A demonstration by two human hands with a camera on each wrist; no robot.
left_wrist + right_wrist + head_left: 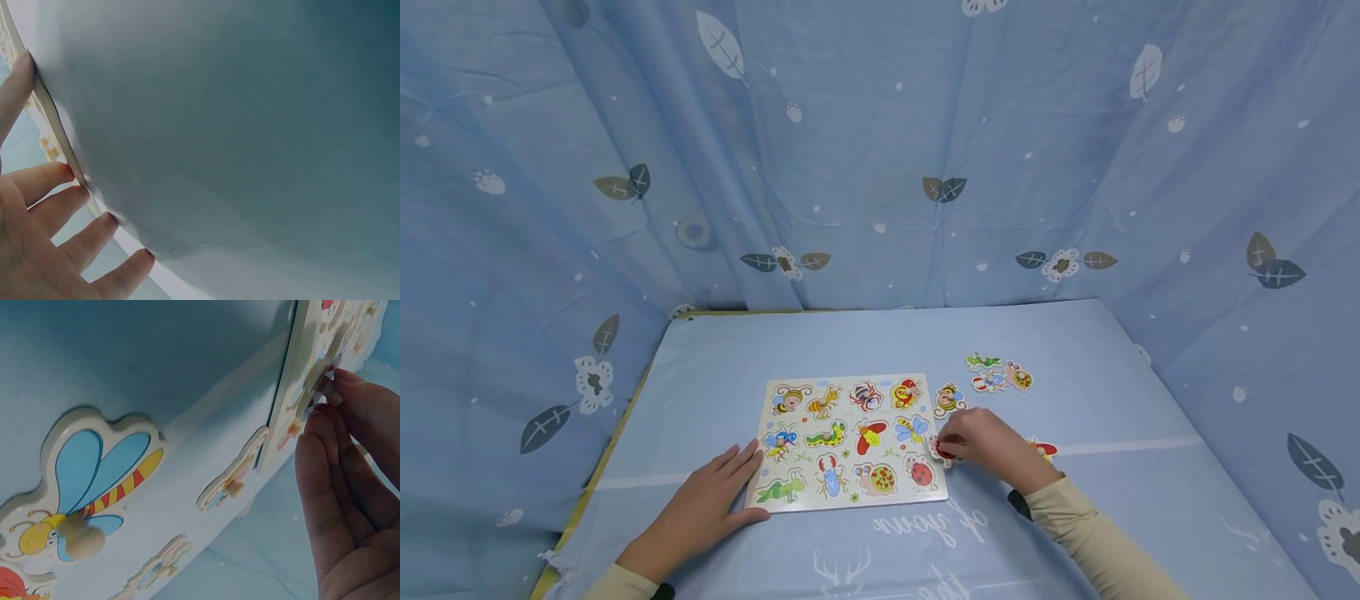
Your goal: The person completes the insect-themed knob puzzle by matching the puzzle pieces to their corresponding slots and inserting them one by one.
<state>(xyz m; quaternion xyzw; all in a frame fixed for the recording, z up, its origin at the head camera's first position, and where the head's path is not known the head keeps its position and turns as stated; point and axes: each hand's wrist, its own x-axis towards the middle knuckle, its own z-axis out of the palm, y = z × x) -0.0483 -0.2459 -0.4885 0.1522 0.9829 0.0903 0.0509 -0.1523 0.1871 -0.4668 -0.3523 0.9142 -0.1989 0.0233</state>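
Ladybug piece [943,453] is located at the right edge of the puzzle board [811,497]; contact between piece and board cannot be confirmed. Right hand [988,446]: thumb and fingertips are clamped on the knob [330,392] of the piece. Left hand [709,500]: fingers are extended and apart, fingertips touching the left edge of the board, thumb at the near left corner. The board lies flat on the blue cloth [865,337]. Bee piece [949,398]: just beside the right edge of the board. Grasshopper piece [983,362], beetle piece [988,382] and snail piece [1018,377]: grouped beyond the right hand. Red-winged bug piece [1045,448]: partly hidden behind the right wrist. Dragonfly piece [78,462]: picture side up on the cloth, knob visible.
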